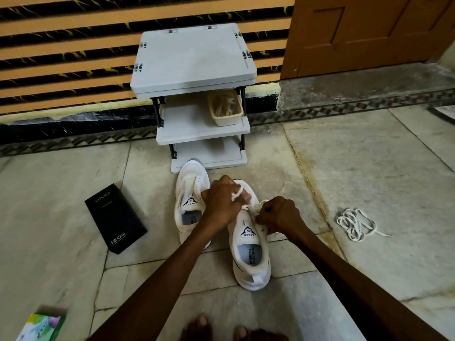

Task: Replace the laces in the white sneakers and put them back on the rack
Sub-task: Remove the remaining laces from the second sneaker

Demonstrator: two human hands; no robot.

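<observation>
bare toes point(203, 324) show at the bottom edge, and both forearms reach forward from there over the stone floor point(369, 173). the left hand point(221, 203) is curled round a white lace point(237, 192), which loops over its fingers above the front of the near sneaker point(251, 259). the right hand point(280, 215) is closed in a fist at that sneaker's right side by the eyelets and pinches the same lace there. the hands sit close together but do not touch. the near sneaker stands on the floor, heel towards the camera. the far sneaker point(189, 190) stands just beside it on the left, its toe touching or nearly touching the foot of the grey rack point(194, 60). on the rack's middle shelf sits a beige tub point(225, 108) with laces in it. a loose lace point(354, 223) lies in a heap on the floor, well to the right. a black box point(115, 217) lies left of the sneakers, and a green box point(41, 327) is at the bottom left corner. a brown door point(369, 33) is at top right.
</observation>
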